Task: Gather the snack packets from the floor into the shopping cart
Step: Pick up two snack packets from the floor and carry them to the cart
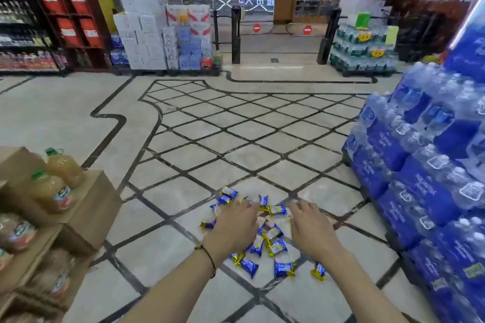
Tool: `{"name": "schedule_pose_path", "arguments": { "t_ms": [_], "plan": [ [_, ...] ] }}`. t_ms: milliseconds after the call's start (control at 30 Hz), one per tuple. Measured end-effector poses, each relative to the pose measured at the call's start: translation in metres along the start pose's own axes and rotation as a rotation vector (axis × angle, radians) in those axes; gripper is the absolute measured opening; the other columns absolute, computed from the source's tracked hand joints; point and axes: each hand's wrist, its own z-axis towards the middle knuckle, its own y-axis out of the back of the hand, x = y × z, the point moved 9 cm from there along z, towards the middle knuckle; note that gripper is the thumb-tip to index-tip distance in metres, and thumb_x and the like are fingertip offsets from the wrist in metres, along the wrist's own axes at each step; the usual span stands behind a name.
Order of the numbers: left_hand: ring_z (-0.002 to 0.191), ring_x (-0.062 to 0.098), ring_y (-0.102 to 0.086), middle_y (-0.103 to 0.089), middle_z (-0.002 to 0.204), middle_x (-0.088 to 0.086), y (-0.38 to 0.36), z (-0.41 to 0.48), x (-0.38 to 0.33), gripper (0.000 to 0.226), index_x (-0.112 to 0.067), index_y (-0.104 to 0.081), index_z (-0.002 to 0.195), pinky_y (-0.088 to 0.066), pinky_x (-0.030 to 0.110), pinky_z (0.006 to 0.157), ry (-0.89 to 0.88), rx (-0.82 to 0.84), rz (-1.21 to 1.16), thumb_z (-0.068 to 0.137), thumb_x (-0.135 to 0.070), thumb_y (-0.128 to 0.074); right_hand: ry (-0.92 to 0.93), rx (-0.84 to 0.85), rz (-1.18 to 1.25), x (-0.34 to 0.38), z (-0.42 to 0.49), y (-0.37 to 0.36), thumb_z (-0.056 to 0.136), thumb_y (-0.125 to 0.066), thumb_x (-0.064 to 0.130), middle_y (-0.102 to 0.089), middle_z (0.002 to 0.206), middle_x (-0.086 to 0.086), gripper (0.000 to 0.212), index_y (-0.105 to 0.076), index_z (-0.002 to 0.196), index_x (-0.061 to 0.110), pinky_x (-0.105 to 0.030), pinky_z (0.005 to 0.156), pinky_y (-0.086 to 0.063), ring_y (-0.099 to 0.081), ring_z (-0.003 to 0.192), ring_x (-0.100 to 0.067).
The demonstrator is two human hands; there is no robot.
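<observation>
Several small blue and gold snack packets lie scattered on the tiled floor low in the middle of the head view. My left hand reaches out over the left side of the pile, palm down, fingers spread over the packets. My right hand hovers over the right side, fingers extended and holding nothing. Loose packets lie nearer me, one in front and one under my right forearm. No shopping cart is in view.
Cardboard boxes with juice bottles stand at the left. A tall stack of blue bottled-water packs rises at the right. Open tiled floor stretches ahead to entrance gates and stacked goods.
</observation>
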Motion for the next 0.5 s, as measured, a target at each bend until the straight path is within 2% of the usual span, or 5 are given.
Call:
{"name": "schedule_pose_path", "arguments": {
  "t_ms": [67,133,267,400,500],
  "plan": [
    [0.113,0.033,-0.052,-0.054,0.122,0.008,-0.034,0.039,0.019,0.029,-0.017,-0.047,0.122,-0.048,0.047,0.087,-0.012,0.077,-0.016,0.093,-0.021,-0.045,-0.034,0.066,0.002,-0.01,0.038,-0.037,0.092,-0.043,0.019,-0.046,0.136,-0.003,0.051,-0.034,0.143,0.022,-0.041,0.092,-0.045,-0.043,0.119,-0.029],
    [0.116,0.033,-0.052,-0.052,0.126,0.008,-0.065,0.084,0.037,0.035,-0.017,-0.046,0.128,-0.046,0.042,0.086,-0.016,0.124,-0.001,0.093,-0.015,-0.046,-0.057,0.089,0.016,-0.024,0.075,-0.074,0.091,-0.041,0.016,-0.044,0.139,-0.005,0.053,-0.035,0.143,0.021,-0.044,0.094,-0.045,-0.04,0.124,-0.031],
    [0.117,0.034,-0.049,-0.05,0.132,0.009,-0.139,0.149,0.065,0.04,-0.016,-0.045,0.13,-0.034,0.04,0.078,-0.047,0.234,0.043,0.091,-0.008,-0.046,-0.075,0.157,0.067,-0.054,0.128,-0.156,0.086,-0.045,0.011,-0.049,0.128,-0.005,0.051,-0.044,0.135,0.021,-0.047,0.09,-0.047,-0.046,0.119,-0.034],
    [0.121,0.034,-0.048,-0.048,0.132,0.01,-0.232,0.197,0.092,0.04,-0.015,-0.043,0.133,-0.04,0.042,0.092,-0.07,0.35,0.054,0.093,-0.013,-0.047,-0.087,0.231,0.16,-0.085,0.159,-0.253,0.085,-0.047,0.011,-0.047,0.13,0.001,0.058,-0.04,0.141,0.025,-0.039,0.087,-0.047,-0.046,0.115,-0.028],
    [0.12,0.032,-0.049,-0.05,0.129,0.008,-0.316,0.229,0.115,0.044,-0.017,-0.041,0.136,-0.042,0.044,0.094,-0.085,0.402,0.084,0.093,-0.013,-0.048,-0.139,0.284,0.161,-0.11,0.18,-0.341,0.083,-0.05,0.01,-0.054,0.123,-0.002,0.051,-0.049,0.133,0.021,-0.04,0.079,-0.049,-0.051,0.108,-0.03]
  ]
}}
